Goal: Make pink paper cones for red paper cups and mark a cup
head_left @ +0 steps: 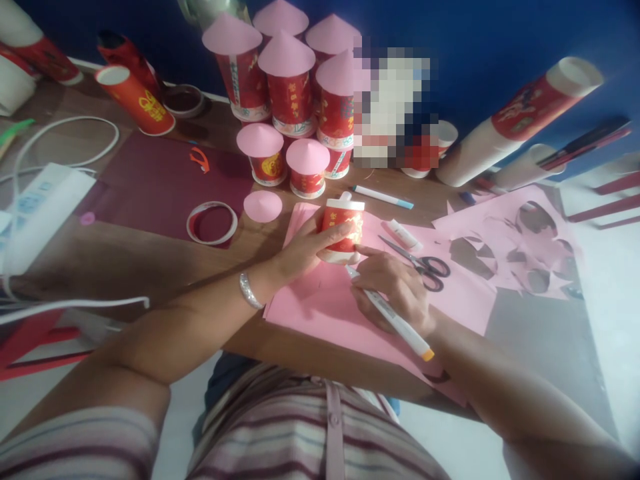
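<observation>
Head view: left grip (pixel 311 241) round red cup (pixel 345 215); right grip (pixel 393 287) round pen (pixel 399 323), near cup's five o'clock. Best: steady cup, light touch.

Brown table (pixel 165 277), L side: white pwr strip (pixel 50 207), w/ white cable (pixel 75 303) running past in front. Next to the strip, a dk maroon sheet (pixel 155 173) lies flat — sm. orange clip-like item (pixel 200 160) on top, exact type unclear. Pale-rimmed ring (pixel 233 225) sits at the sheet's nr R corner; tiny pink disc (pixel 87 219) at its L edge. Green bit (pixel 15 131) far L, cut off by the frame. Low L: red stool-like thing (pixel 30 340), partly hidden. Far R: pale holder (pixel 525 165) w/ dk pen-like sticks (pixel 583 143) poking out. Bkgd — deep blue wall (pixel 480 40); floor (pixel 607 267) whitish.
</observation>
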`<action>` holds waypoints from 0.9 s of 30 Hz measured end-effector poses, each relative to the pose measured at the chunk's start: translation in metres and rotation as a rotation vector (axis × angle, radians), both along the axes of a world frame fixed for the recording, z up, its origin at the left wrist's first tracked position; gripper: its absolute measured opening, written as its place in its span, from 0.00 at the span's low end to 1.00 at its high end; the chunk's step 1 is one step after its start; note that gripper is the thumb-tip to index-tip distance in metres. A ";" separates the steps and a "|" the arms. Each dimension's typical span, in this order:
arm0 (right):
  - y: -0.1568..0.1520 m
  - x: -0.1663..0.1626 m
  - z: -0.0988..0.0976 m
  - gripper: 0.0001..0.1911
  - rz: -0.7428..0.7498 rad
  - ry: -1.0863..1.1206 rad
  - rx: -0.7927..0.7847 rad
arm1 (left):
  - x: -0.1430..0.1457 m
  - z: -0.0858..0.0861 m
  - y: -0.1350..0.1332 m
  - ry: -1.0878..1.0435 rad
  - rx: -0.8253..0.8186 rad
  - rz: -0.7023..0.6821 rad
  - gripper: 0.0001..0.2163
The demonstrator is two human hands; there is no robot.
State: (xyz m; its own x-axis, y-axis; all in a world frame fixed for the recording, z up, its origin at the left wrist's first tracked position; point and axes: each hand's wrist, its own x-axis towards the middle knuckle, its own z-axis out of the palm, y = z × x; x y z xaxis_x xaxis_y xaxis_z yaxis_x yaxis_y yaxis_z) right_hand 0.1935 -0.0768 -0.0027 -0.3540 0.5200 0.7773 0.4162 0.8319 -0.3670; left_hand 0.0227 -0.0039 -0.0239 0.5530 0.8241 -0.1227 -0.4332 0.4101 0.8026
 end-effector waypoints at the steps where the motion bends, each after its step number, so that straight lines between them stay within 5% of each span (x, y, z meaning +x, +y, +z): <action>1: 0.000 0.000 0.000 0.10 -0.003 0.005 0.003 | 0.000 0.000 0.000 0.014 -0.001 -0.001 0.17; 8: -0.001 0.004 0.003 0.09 -0.143 -0.001 -0.047 | 0.000 -0.002 0.001 -0.002 0.038 0.010 0.15; 27: -0.002 0.006 0.002 0.08 -0.155 -0.030 -0.059 | 0.000 0.001 0.001 -0.030 0.021 0.006 0.14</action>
